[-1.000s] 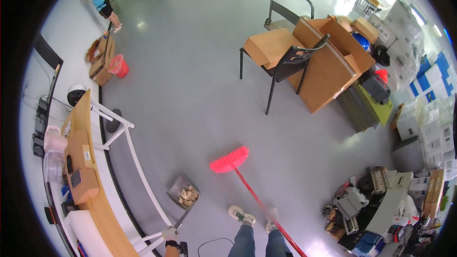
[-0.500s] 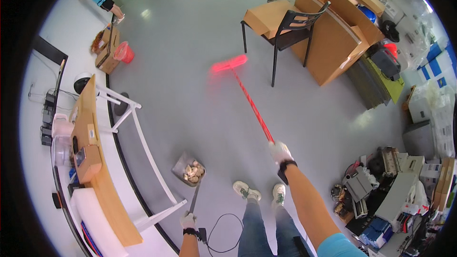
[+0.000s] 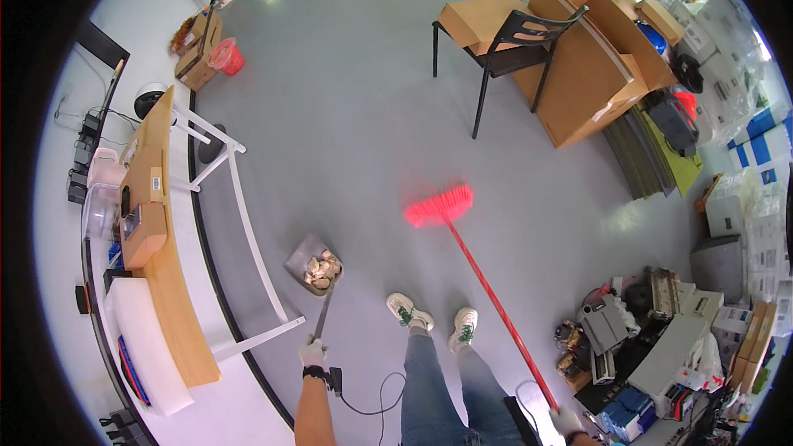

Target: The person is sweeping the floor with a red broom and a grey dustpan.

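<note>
The red broom [image 3: 450,223] has its fuzzy head [image 3: 439,205] down on the grey floor [image 3: 330,116], out in front of the person's white shoes [image 3: 431,320]. Its long red stick runs back to the right hand [image 3: 568,421], which is in a white glove and wrapped tight around the end. The left hand [image 3: 312,353], also gloved, is closed around the handle of a grey dustpan [image 3: 314,264]. The dustpan sits low by the floor with a pile of pale scraps in it.

The floor is smooth and shiny. A long wooden table [image 3: 157,239] with white legs is on the left. A black chair [image 3: 512,49] and brown boxes [image 3: 586,58] are far ahead. Machines and clutter [image 3: 652,339] lie on the right.

Half a second ago the broom reached far out, near the chair. Now its head is pulled back much closer to the feet.
</note>
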Demonstrator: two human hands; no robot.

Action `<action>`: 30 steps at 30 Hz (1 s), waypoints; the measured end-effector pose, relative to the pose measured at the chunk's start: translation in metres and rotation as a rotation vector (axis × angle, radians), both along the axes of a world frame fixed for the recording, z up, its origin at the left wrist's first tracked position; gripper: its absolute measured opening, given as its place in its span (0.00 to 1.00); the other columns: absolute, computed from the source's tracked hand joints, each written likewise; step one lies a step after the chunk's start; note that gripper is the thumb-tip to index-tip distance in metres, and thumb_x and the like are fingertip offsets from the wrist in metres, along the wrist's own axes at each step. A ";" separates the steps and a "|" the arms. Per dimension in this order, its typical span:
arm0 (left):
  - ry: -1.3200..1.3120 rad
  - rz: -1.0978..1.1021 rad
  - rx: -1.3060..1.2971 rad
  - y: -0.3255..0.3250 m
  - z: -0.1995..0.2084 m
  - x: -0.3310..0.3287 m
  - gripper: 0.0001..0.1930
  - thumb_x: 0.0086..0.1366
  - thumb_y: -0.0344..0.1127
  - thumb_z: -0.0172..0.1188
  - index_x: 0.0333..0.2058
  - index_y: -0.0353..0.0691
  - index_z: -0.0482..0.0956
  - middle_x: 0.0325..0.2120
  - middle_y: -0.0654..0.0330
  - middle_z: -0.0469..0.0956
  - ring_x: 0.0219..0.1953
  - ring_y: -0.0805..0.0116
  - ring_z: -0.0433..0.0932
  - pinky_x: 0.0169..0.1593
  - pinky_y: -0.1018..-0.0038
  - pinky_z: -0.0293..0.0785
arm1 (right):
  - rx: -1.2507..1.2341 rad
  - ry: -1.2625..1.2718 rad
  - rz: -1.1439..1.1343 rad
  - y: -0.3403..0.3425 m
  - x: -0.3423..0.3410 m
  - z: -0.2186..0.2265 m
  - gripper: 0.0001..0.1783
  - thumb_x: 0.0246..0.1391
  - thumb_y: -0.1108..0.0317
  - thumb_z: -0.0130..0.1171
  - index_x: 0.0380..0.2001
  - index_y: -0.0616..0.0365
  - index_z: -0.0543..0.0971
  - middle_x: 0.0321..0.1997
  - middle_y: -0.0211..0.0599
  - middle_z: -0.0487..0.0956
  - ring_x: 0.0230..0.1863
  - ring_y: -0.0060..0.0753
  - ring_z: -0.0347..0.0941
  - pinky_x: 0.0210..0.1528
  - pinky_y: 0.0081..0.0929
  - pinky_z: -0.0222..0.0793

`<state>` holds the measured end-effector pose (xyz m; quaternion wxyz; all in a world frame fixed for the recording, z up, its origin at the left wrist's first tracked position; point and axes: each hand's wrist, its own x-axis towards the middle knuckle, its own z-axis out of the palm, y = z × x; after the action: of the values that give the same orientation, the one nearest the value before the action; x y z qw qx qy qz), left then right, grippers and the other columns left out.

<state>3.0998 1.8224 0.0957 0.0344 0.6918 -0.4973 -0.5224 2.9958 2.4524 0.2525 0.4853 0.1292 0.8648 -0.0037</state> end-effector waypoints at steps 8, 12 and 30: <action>0.061 -0.089 -0.016 0.004 0.040 -0.051 0.15 0.48 0.23 0.49 0.38 0.32 0.69 0.15 0.57 0.69 0.10 0.71 0.67 0.10 0.80 0.58 | -0.091 -0.015 -0.264 0.102 0.137 0.100 0.24 0.39 0.50 0.53 0.25 0.64 0.75 0.19 0.46 0.74 0.24 0.41 0.72 0.27 0.31 0.65; 0.058 -0.103 -0.033 0.003 0.055 -0.050 0.17 0.46 0.20 0.48 0.39 0.30 0.68 0.17 0.56 0.69 0.10 0.72 0.66 0.09 0.81 0.56 | -0.140 0.050 -0.333 0.070 0.133 0.126 0.23 0.39 0.52 0.52 0.25 0.67 0.74 0.16 0.47 0.72 0.22 0.40 0.71 0.25 0.32 0.64; -0.088 -0.659 0.031 0.062 0.102 -0.112 0.18 0.46 0.24 0.49 0.40 0.26 0.68 0.17 0.57 0.71 0.14 0.73 0.70 0.14 0.81 0.64 | -0.508 0.120 -0.778 -0.069 -0.197 -0.061 0.12 0.42 0.64 0.49 0.23 0.64 0.65 0.14 0.33 0.66 0.11 0.28 0.63 0.10 0.28 0.65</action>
<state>2.9883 1.8840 0.1978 -0.1682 0.5161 -0.6874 -0.4825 2.7993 2.3831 0.1917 0.4133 0.3206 0.7503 -0.4043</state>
